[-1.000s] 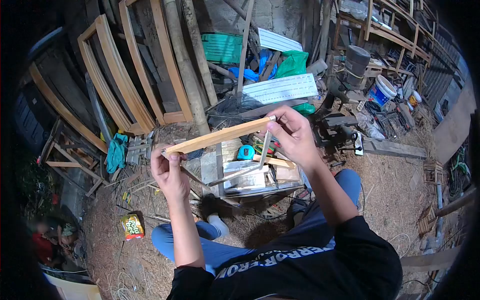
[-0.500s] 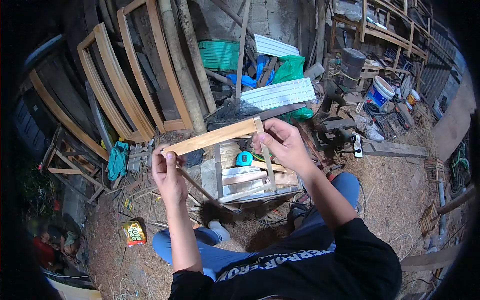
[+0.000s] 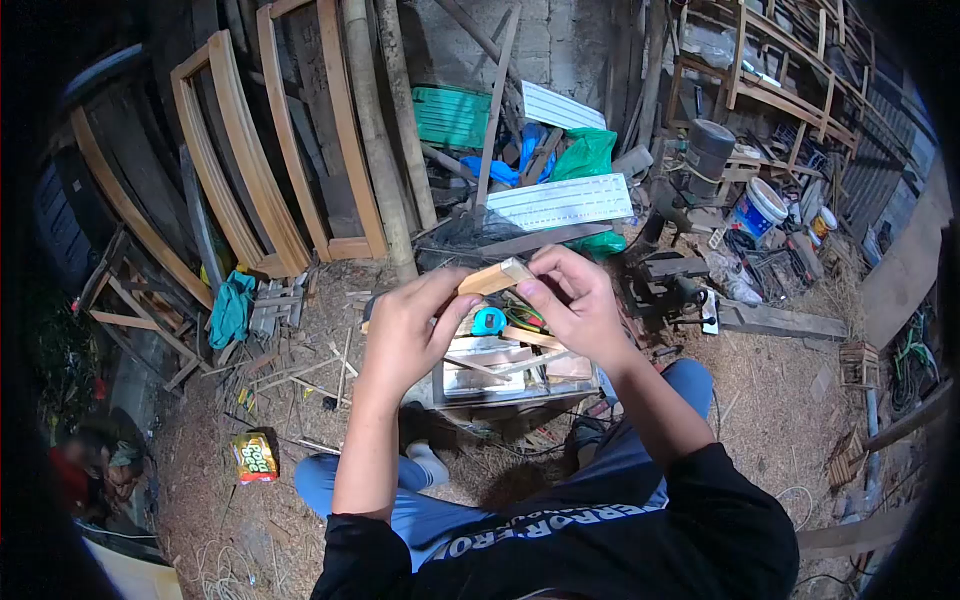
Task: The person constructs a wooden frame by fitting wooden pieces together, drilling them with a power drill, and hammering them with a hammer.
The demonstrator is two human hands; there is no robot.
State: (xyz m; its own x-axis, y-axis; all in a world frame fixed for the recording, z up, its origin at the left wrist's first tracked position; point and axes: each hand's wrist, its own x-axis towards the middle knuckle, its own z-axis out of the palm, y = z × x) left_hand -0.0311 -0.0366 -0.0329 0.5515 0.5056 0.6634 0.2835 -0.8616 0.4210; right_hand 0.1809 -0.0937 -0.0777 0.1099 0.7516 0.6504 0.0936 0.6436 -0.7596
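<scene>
While I look down, my left hand (image 3: pixel 400 335) pinches the wooden piece (image 3: pixel 487 279) | my right hand (image 3: pixel 578 305) pinches its end | tape measure (image 3: pixel 489 320) beneath

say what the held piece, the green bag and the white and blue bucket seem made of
The held piece: wood, apparently unvarnished, by its tan face and square-cut end. The green bag: likely thin, slightly glossy plastic, by its creases and highlights. The bucket: probably smooth hard plastic, by its thick white rim, though painted metal is possible.
</scene>
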